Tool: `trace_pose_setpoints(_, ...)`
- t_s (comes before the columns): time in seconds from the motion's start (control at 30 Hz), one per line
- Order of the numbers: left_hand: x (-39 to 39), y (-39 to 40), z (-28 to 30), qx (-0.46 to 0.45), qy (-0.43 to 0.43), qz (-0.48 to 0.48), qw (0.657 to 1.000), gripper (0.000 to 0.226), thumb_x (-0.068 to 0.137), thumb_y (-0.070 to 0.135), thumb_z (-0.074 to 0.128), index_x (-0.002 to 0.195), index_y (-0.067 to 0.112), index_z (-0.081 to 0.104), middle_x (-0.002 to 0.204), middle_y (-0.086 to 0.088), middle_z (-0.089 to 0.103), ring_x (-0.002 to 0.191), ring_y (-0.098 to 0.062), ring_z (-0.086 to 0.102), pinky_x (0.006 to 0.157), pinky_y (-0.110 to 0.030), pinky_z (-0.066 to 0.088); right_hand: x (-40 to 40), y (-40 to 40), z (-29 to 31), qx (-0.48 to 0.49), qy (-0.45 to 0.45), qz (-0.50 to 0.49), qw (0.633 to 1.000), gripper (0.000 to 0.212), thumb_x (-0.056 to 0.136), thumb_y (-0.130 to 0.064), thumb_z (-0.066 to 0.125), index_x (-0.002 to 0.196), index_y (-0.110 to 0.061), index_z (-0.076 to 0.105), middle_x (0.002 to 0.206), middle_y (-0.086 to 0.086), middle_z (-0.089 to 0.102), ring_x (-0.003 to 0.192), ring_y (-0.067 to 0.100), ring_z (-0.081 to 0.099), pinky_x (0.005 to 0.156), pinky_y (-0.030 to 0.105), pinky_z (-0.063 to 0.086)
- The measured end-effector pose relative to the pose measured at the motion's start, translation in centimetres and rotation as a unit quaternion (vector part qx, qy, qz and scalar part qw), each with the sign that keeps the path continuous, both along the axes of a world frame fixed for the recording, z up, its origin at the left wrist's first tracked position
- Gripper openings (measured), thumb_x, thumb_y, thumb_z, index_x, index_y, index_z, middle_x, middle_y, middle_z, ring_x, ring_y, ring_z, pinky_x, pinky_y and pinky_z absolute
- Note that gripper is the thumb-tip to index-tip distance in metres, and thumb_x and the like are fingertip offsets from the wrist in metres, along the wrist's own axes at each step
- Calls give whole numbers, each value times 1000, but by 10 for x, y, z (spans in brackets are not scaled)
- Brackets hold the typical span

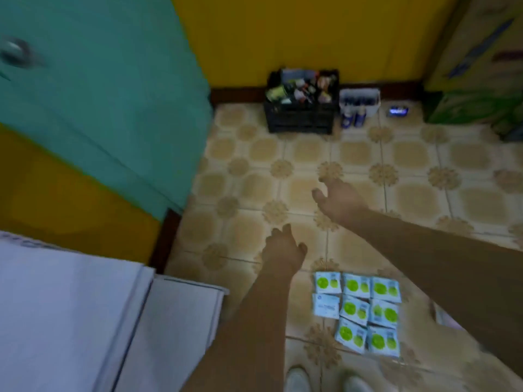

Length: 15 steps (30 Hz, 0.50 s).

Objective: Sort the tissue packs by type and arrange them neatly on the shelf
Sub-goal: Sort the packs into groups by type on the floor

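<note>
Both hands extend forward over the tiled floor [353, 148] and hold nothing. The left hand [283, 251] hangs with fingers loosely spread, just beyond the tissue packs [357, 311]. The right hand [338, 198] reaches further out, fingers relaxed and apart. The tissue packs lie flat on the floor in a rough three-column grid near the person's feet; most show a green circle, and one in the left column shows a plain pale face. A white shelf unit [70, 315] stands at lower left, beside a teal door [99, 103]. A black crate [301, 107] of mixed items sits against the yellow wall [297, 32], with a small white container [359, 101] just beside it. The view is motion-blurred
</note>
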<state>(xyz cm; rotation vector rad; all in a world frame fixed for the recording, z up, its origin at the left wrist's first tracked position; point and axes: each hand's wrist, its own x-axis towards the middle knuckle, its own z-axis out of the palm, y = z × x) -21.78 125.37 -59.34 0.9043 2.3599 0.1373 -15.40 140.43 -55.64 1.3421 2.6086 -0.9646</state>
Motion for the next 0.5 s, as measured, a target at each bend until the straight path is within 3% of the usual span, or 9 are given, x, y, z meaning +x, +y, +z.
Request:
trace_pose_setpoints(0.2,-1,-78,265,150,129,101,975,49,97,37,50,137,11,45,133,-14,49,121,-33,51,96,-41,45,-74,-72,290,64,209,129,967,51,101,-40,41,141,-9,46,142,16,50,131,33,46,109,40,37)
trace_pose_setpoints(0.37,30,-189,402,223,239,203,923,50,94,38,54,138,16,47,133,-9,50,124,-29,49,98,-41,47,-68,-210,473,68,386,273,879,48,102,-36,45,139,-7,49,143,14,50,133,28,44,110,33,28)
trace_pose_setpoints(0.5,54,-286,497,277,337,262,861,46,96,36,53,137,18,49,134,-6,49,124,-26,49,97,-39,45,-46,-322,567,50,460,357,811,50,99,-38,44,137,-7,51,143,13,52,133,29,46,112,37,31)
